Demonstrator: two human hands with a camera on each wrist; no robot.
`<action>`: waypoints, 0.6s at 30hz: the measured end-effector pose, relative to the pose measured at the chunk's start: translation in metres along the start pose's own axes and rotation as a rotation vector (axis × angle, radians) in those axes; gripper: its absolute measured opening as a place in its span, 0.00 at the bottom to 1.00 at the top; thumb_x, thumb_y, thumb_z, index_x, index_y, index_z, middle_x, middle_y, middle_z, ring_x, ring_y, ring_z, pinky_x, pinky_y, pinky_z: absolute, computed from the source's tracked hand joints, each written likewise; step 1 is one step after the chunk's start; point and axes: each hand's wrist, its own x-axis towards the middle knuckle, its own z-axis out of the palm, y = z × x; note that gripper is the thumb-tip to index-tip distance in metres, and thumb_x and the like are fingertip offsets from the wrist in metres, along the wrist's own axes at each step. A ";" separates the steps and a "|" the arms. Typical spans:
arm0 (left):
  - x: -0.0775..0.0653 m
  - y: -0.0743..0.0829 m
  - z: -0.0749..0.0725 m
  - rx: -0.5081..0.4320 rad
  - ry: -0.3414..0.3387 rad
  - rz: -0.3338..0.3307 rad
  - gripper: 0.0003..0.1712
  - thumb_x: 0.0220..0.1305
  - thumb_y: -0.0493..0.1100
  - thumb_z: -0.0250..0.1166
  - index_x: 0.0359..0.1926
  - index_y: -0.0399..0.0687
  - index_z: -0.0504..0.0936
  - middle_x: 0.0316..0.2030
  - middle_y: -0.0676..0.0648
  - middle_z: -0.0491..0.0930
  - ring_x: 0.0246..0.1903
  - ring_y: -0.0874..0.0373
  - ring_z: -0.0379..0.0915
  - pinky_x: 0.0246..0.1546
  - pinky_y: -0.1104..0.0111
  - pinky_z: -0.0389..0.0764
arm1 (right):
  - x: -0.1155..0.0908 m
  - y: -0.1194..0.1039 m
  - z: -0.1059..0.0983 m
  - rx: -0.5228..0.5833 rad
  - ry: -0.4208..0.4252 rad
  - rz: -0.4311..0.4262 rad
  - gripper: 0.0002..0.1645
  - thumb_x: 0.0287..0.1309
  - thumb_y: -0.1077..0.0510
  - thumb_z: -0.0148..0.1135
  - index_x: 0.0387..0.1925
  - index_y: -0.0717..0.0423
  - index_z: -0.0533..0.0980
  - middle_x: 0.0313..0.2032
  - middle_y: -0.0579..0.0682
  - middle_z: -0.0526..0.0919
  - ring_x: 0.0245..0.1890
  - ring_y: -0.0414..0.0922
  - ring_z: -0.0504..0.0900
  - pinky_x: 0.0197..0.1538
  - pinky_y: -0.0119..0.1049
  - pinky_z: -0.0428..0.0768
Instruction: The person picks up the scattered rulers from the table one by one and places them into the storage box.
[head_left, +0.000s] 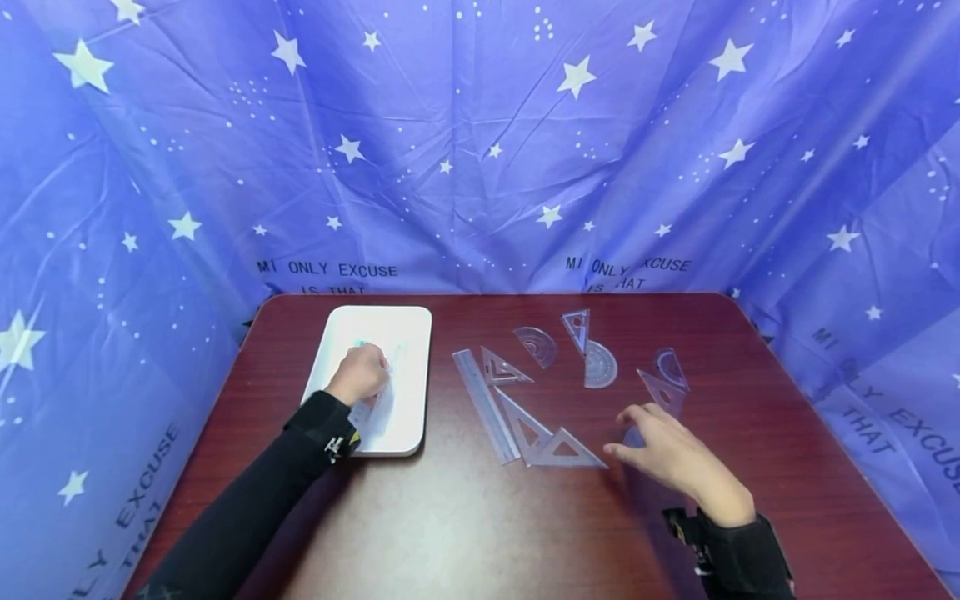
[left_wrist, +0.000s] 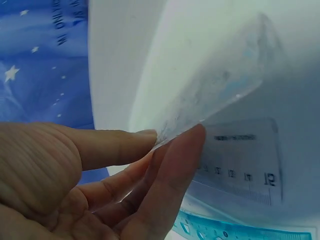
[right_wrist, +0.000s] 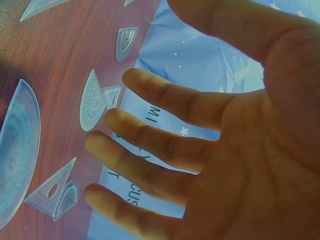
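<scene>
My left hand (head_left: 360,375) is over the white tray (head_left: 414,333), its thumb and fingers pinching a thin clear plastic piece (left_wrist: 215,90) by one edge. The piece stands tilted up from the tray; glare hides its full outline. Under it lie a clear ruler (left_wrist: 240,160) with numbers up to 15 and a teal ruler (left_wrist: 240,233). On the other side, my right hand (head_left: 682,454) hovers over the table with fingers spread and nothing held. A large clear protractor (right_wrist: 20,155) lies below it, mostly covered by the hand in the head view.
Mid-table lie a clear ruler (head_left: 486,404) and set squares (head_left: 504,367), two of them overlapping nearer the front. Farther back are protractors (head_left: 536,346) and a small set square (head_left: 576,322). Another set square (head_left: 660,389) touches a small protractor (head_left: 670,367). A starry blue curtain (head_left: 465,167) surrounds the table.
</scene>
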 end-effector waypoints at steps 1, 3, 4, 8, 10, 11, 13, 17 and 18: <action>0.003 -0.004 0.003 0.016 0.014 0.024 0.10 0.54 0.28 0.52 0.25 0.39 0.79 0.16 0.48 0.76 0.10 0.60 0.75 0.14 0.67 0.82 | 0.000 0.000 0.000 0.000 0.001 0.001 0.27 0.63 0.45 0.76 0.53 0.61 0.81 0.55 0.66 0.83 0.56 0.62 0.83 0.58 0.63 0.82; 0.014 -0.018 0.011 0.067 0.043 0.074 0.11 0.53 0.29 0.51 0.20 0.43 0.77 0.11 0.49 0.76 0.07 0.60 0.74 0.13 0.67 0.79 | 0.000 0.001 0.001 0.000 0.003 0.002 0.27 0.62 0.45 0.76 0.52 0.60 0.81 0.55 0.65 0.83 0.55 0.61 0.83 0.57 0.62 0.82; 0.020 -0.026 0.014 0.088 0.051 0.089 0.12 0.53 0.30 0.52 0.19 0.43 0.77 0.11 0.49 0.76 0.06 0.60 0.74 0.13 0.67 0.78 | 0.000 0.001 0.002 -0.001 0.003 0.001 0.27 0.62 0.46 0.76 0.52 0.60 0.81 0.55 0.65 0.83 0.55 0.61 0.83 0.57 0.62 0.82; 0.038 -0.045 0.024 0.163 0.039 0.065 0.15 0.57 0.33 0.52 0.18 0.46 0.77 0.09 0.50 0.77 0.05 0.58 0.75 0.14 0.65 0.77 | 0.000 0.000 0.003 -0.008 0.006 -0.003 0.27 0.62 0.45 0.77 0.52 0.60 0.81 0.54 0.64 0.83 0.55 0.60 0.84 0.57 0.62 0.82; 0.041 -0.048 0.025 0.162 0.013 0.041 0.14 0.57 0.34 0.52 0.18 0.47 0.78 0.09 0.49 0.78 0.06 0.56 0.77 0.14 0.63 0.79 | 0.001 -0.001 0.004 -0.009 0.004 -0.006 0.27 0.62 0.45 0.77 0.52 0.60 0.81 0.54 0.64 0.83 0.55 0.60 0.84 0.57 0.62 0.83; 0.043 -0.050 0.025 0.158 0.001 0.028 0.13 0.56 0.34 0.53 0.18 0.47 0.78 0.09 0.49 0.78 0.07 0.56 0.77 0.14 0.63 0.79 | 0.001 -0.002 0.005 -0.009 0.003 -0.009 0.28 0.62 0.45 0.77 0.52 0.60 0.81 0.54 0.64 0.83 0.55 0.60 0.84 0.57 0.62 0.82; 0.047 -0.053 0.026 0.153 -0.016 0.017 0.12 0.55 0.35 0.55 0.17 0.48 0.77 0.10 0.48 0.80 0.08 0.55 0.79 0.14 0.63 0.79 | 0.002 -0.003 0.006 -0.008 -0.001 -0.017 0.28 0.62 0.45 0.77 0.52 0.61 0.81 0.53 0.63 0.83 0.55 0.60 0.84 0.57 0.62 0.82; 0.046 -0.050 0.024 0.177 -0.027 0.012 0.13 0.54 0.39 0.61 0.15 0.53 0.75 0.14 0.52 0.78 0.13 0.55 0.78 0.16 0.61 0.77 | 0.004 -0.008 0.008 -0.004 -0.006 -0.033 0.28 0.62 0.46 0.77 0.52 0.62 0.81 0.51 0.61 0.83 0.51 0.56 0.83 0.54 0.58 0.82; 0.043 -0.046 0.022 0.193 -0.022 0.017 0.14 0.55 0.40 0.62 0.15 0.54 0.75 0.15 0.53 0.77 0.14 0.54 0.77 0.17 0.60 0.76 | 0.004 -0.010 0.009 -0.004 -0.007 -0.036 0.28 0.62 0.46 0.77 0.52 0.63 0.81 0.50 0.60 0.83 0.50 0.56 0.83 0.53 0.58 0.82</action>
